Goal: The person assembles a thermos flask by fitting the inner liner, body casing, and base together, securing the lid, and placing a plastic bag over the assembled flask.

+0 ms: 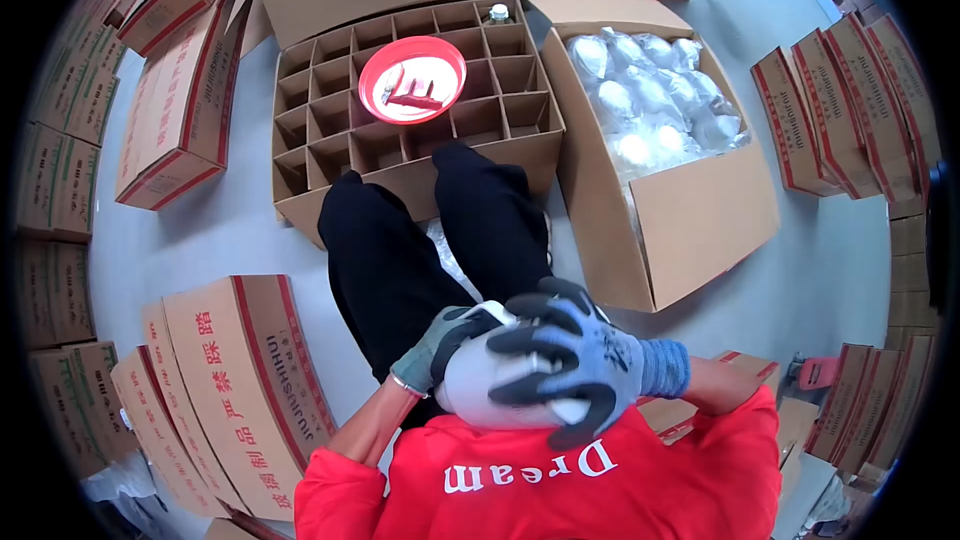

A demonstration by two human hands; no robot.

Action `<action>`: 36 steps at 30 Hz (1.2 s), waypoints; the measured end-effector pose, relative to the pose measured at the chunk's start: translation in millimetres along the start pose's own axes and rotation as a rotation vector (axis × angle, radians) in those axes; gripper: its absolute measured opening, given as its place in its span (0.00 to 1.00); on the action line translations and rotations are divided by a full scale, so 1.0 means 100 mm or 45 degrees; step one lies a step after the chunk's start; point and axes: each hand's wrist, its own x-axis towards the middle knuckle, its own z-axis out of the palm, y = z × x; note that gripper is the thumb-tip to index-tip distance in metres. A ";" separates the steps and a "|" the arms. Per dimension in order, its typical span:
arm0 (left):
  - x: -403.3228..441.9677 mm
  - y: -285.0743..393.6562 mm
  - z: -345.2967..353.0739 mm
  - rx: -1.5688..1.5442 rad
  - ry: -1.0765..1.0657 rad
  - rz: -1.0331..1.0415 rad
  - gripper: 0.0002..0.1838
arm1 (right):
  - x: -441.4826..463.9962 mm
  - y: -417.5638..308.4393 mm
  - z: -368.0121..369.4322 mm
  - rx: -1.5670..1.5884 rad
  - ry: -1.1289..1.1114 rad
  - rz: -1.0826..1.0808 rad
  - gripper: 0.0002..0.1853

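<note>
A white, rounded object (475, 380) rests in my lap against the red shirt; motion blur and my gloves hide its exact kind. On its left side, my left hand (446, 342) in a grey-green glove grips its upper edge. Across its top and right side, my right hand (575, 355) in a blue-grey glove with dark fingertips curls round it, fingers spread over the surface. Beyond my knees stands a divided carton (420, 175), with a red-rimmed bowl (412, 80) on its dividers holding small red pieces. One clear bottle (498, 15) sits in a back compartment.
To the right, an open carton (705, 215) holds several bottles in clear wrap (650, 90). Printed cartons (235, 380) stand at the lower left, and a flat-lying carton (185, 105) at the upper left. More cartons (845, 100) line the right side.
</note>
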 end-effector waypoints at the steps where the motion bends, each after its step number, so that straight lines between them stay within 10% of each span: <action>1: 0.00 0.02 0.04 -0.074 -0.015 -0.062 0.11 | 0.12 -0.11 -0.02 0.022 0.003 -0.136 0.34; 5: -0.05 0.21 0.01 0.304 0.181 0.314 0.11 | -0.05 0.08 -0.03 -0.091 0.189 0.234 0.38; 7: -0.15 0.62 0.36 0.957 0.386 1.079 0.11 | -0.37 0.50 0.32 0.364 0.650 0.708 0.37; 11: -0.15 0.77 0.43 0.968 0.347 1.031 0.12 | -0.18 0.36 -0.03 0.896 0.782 0.999 0.37; 16: -0.10 0.80 0.17 1.488 0.068 0.989 0.12 | -0.13 0.30 -0.53 -0.177 0.343 0.096 0.41; 19: -0.09 0.77 0.24 1.092 0.065 0.775 0.12 | 0.00 0.22 -0.51 -0.006 0.235 -0.149 0.39; 20: -0.12 0.81 0.36 0.337 0.275 0.443 0.11 | -0.08 0.32 -0.36 0.174 0.443 0.067 0.39; 23: -0.13 1.12 0.69 1.555 0.394 1.539 0.15 | -0.23 0.64 0.22 1.394 1.048 0.784 0.34; 25: -0.24 1.19 1.00 2.090 0.119 1.501 0.22 | -0.44 1.03 0.49 2.524 1.172 0.735 0.32; 27: -0.19 1.27 0.97 2.010 0.054 1.419 0.23 | -0.50 0.96 0.27 2.633 0.883 0.791 0.32; 29: 0.04 1.17 0.64 1.656 0.192 1.558 0.18 | -0.57 1.02 0.14 1.893 0.892 1.004 0.36; 31: 0.05 1.02 0.39 0.806 0.413 0.885 0.15 | -0.41 0.66 -0.18 0.727 0.948 0.688 0.38; 32: 0.04 1.16 0.35 1.664 0.276 1.199 0.13 | -0.33 0.49 -0.33 0.157 0.907 0.523 0.40; 35: 0.08 1.04 0.34 1.737 0.254 1.202 0.14 | -0.15 0.37 -0.51 0.112 0.385 0.075 0.41; 36: 0.01 1.00 0.48 0.983 0.510 0.829 0.15 | -0.13 0.57 -0.31 0.208 0.616 0.208 0.39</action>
